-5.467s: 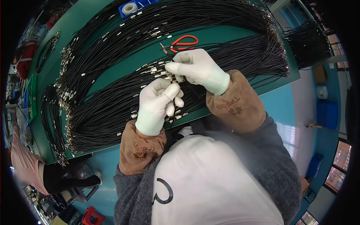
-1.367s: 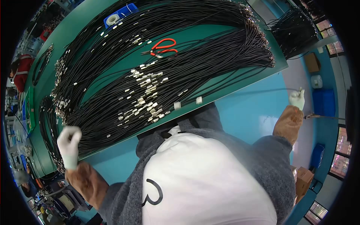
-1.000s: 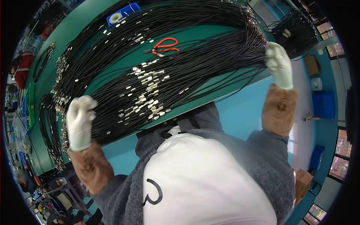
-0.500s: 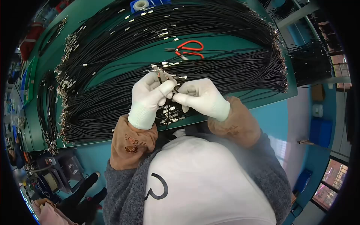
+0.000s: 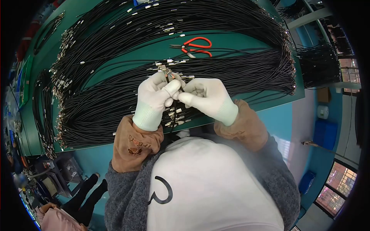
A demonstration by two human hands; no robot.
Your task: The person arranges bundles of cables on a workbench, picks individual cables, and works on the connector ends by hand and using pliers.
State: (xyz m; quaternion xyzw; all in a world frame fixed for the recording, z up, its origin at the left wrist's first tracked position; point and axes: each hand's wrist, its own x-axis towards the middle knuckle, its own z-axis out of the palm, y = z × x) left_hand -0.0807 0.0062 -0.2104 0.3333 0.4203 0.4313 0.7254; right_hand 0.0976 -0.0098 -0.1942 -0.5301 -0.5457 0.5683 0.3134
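White gloves cover both hands, which are close together over the near bundle of black cables (image 5: pixel 104 111). My left hand (image 5: pixel 156 92) pinches black cable ends with metal connectors (image 5: pixel 166 72) that stick up past its thumb. Just to the right, my right hand (image 5: pixel 206 96) has thumb and fingers closed on a black cable at the same spot. Part of the cable hangs down below the hands toward the table edge. Beyond them, scissors with red handles (image 5: pixel 198 45) lie on the green table top (image 5: pixel 154 45).
A far bundle of black cables (image 5: pixel 216 19) arcs across the back of the table (image 5: pixel 266 104). Smaller cable bundles lie at the left. More cables hang on a rack (image 5: pixel 318 65) at the right. A person in pink (image 5: pixel 58 221) is at the lower left.
Both hands were spread wide to either side about a second ago and have since come together at the middle, now holding cable. The scissors lie nearly as before; the view has shifted.
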